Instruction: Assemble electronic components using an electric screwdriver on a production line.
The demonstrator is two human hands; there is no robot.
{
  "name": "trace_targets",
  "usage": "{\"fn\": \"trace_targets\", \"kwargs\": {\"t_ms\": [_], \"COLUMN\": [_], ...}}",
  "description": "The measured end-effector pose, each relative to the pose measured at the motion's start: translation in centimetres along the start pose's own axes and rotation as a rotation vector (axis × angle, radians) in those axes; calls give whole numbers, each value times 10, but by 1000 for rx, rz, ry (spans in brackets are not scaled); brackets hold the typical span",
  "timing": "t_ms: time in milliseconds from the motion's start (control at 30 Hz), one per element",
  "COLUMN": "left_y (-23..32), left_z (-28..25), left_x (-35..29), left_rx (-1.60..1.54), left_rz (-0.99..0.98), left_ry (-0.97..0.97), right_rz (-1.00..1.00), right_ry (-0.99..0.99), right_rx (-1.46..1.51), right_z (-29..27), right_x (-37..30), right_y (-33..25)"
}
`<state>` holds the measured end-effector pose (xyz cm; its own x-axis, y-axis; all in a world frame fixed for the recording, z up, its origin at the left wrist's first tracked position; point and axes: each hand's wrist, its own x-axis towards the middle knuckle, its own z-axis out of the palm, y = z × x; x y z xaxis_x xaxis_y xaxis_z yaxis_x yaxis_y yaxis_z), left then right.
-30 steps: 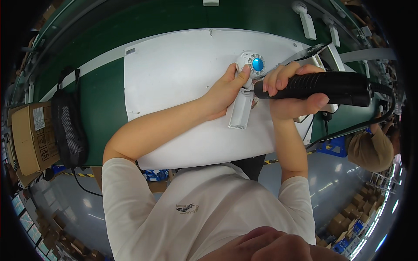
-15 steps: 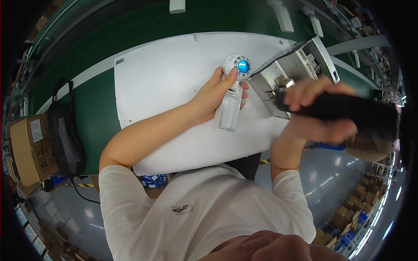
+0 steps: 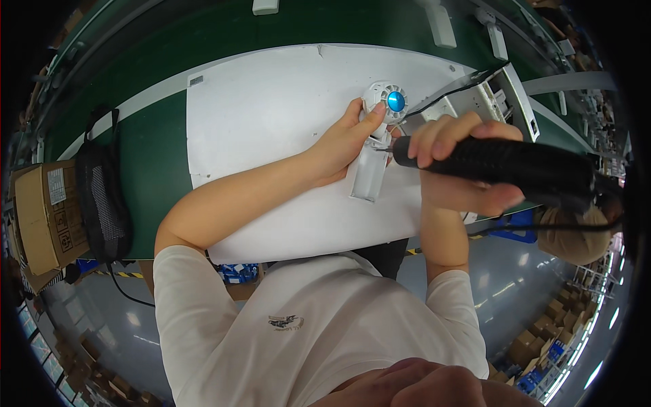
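Left grip (image 3: 342, 148) narrow around white fan (image 3: 370, 163), right grip (image 3: 447, 186) wider around black screwdriver (image 3: 542, 169)

White blue-centred handheld fan (image 3: 395, 102), handle (image 3: 368, 178) open, beneath black power screwdriver (image 3: 525, 166) tip

Fan body (image 3: 369, 173) white, hub (image 3: 396, 102) metallic blue. Power driver (image 3: 525, 166) black. Sheet (image 3: 271, 115) white, counter (image 3: 154, 159) green. Floor tape (image 3: 413, 252) yellow-black striped.

Mat (image 3: 264, 108) is lying on workbench (image 3: 152, 163). Over mat, left hand (image 3: 347, 141) is holding handheld fan (image 3: 369, 169); right of fan, right hand (image 3: 464, 159) is gripping electric screwdriver (image 3: 525, 166). Open box (image 3: 519, 102) is standing behind screwdriver. Bag (image 3: 103, 203) is sitting left of mat, carton (image 3: 44, 214) farther left.
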<state>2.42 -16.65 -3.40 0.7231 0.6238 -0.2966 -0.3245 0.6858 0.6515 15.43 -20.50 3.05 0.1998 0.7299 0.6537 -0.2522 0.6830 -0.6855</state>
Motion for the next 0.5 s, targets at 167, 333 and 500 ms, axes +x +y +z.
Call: {"fn": "trace_targets", "kwargs": {"t_ms": [167, 333, 500], "left_y": [1, 0, 2], "left_z": [-1, -4, -4], "left_x": [1, 3, 2], "left_rx": [5, 20, 19], "left_rz": [2, 5, -3], "left_ry": [-13, -18, 12], "right_rz": [20, 119, 128], "right_ry": [64, 91, -2], "right_rx": [-24, -60, -15], "right_z": [1, 3, 9], "right_x": [-1, -1, -1], "right_y": [26, 34, 38]}}
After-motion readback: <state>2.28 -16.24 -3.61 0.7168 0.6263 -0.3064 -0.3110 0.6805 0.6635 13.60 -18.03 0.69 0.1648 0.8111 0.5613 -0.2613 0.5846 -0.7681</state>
